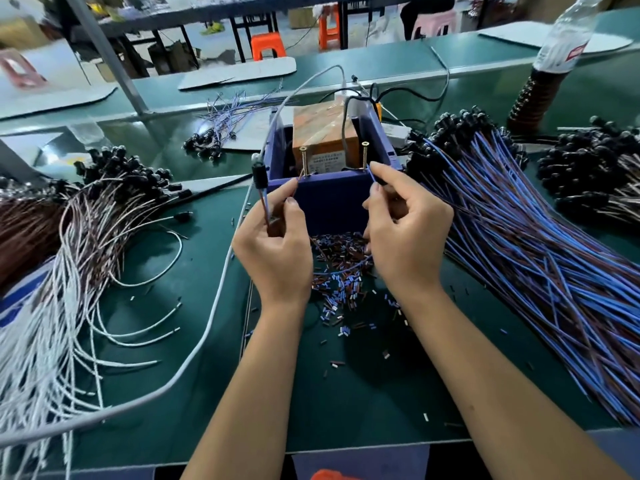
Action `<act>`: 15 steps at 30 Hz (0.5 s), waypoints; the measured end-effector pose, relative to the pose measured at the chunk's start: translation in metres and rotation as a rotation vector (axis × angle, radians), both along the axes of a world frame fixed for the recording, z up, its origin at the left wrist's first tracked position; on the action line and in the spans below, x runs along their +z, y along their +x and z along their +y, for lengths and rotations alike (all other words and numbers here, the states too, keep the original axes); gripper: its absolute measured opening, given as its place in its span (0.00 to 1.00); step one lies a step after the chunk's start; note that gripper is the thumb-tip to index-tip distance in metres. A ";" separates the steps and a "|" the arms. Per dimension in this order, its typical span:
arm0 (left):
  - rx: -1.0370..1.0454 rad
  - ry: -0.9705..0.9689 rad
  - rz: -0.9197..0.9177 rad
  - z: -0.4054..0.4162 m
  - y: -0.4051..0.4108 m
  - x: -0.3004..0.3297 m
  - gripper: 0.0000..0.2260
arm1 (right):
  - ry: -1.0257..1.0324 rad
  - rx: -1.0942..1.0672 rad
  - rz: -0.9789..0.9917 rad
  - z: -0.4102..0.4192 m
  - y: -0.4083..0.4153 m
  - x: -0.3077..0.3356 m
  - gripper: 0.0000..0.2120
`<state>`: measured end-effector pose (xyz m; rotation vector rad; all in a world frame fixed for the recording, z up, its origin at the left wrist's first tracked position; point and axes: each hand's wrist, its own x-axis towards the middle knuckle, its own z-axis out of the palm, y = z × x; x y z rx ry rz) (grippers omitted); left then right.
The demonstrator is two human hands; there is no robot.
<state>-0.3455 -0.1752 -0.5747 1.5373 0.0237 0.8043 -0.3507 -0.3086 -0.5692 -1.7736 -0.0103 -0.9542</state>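
Over green mat (pixel 363 393), blue wire (pixel 371 173), orange stool (pixel 266 45)

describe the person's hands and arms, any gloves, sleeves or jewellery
Left hand and right hand are bare: no gloves, rings or watch in view. No sleeve shows on either arm down to the picture's lower edge. Fingernails look short and unpainted.

A glossy, taped cardboard box (pixel 322 129) is pictured inside the matt plastic bin (pixel 332 202), brassy metal screws (pixel 303 161) at its rim.
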 end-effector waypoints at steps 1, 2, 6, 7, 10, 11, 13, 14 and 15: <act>-0.007 -0.010 0.003 0.000 0.001 -0.001 0.11 | -0.002 -0.002 -0.003 0.000 0.000 0.000 0.13; -0.011 -0.024 0.003 0.001 0.002 -0.002 0.11 | -0.003 -0.001 -0.005 0.000 0.000 0.000 0.13; -0.016 -0.055 -0.006 0.001 0.002 -0.001 0.11 | -0.021 -0.011 -0.022 0.001 0.000 0.000 0.13; -0.013 -0.057 -0.010 0.001 0.002 -0.001 0.11 | -0.024 -0.015 -0.025 0.000 0.000 0.001 0.13; -0.006 -0.063 -0.014 0.000 0.002 -0.001 0.11 | -0.028 -0.013 -0.020 0.000 0.000 0.001 0.13; -0.009 -0.070 -0.013 0.000 0.002 -0.001 0.11 | -0.034 -0.014 -0.019 0.000 -0.001 0.001 0.13; -0.016 -0.079 -0.007 0.001 0.002 -0.002 0.11 | -0.041 -0.017 -0.020 0.000 -0.001 0.001 0.13; -0.020 -0.080 -0.004 0.001 0.002 -0.002 0.11 | -0.038 -0.016 -0.020 0.000 -0.002 0.001 0.13; -0.022 -0.079 -0.001 0.001 0.002 -0.002 0.11 | -0.031 -0.013 -0.017 -0.001 -0.002 0.001 0.13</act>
